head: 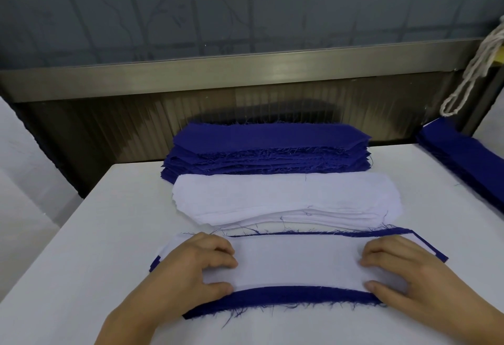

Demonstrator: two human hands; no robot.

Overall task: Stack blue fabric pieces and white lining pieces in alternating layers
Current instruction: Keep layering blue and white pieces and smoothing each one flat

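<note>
We are seeing white lining piece [297,260] lying on blue fabric piece [294,297] at 6 o'clock on white table [81,235]. Left hand [191,265] resting on lining's left end, fingers loosely bent, pressing down, gripping nothing. Right hand [403,268] doing same at right end. White lining stack [283,197] sitting at centre, touching it at 12 o'clock blue fabric stack [267,148]. Second blue stack [463,159] at 3 o'clock; white cord [474,66] hanging at 2 o'clock.

**White lining on blue, two piles behind**

Under my fingers a flat white lining piece [297,260] lies on a frayed blue fabric piece [286,299]. Just behind sits the stack of white linings [283,197], then the stack of blue pieces [267,148].
</note>
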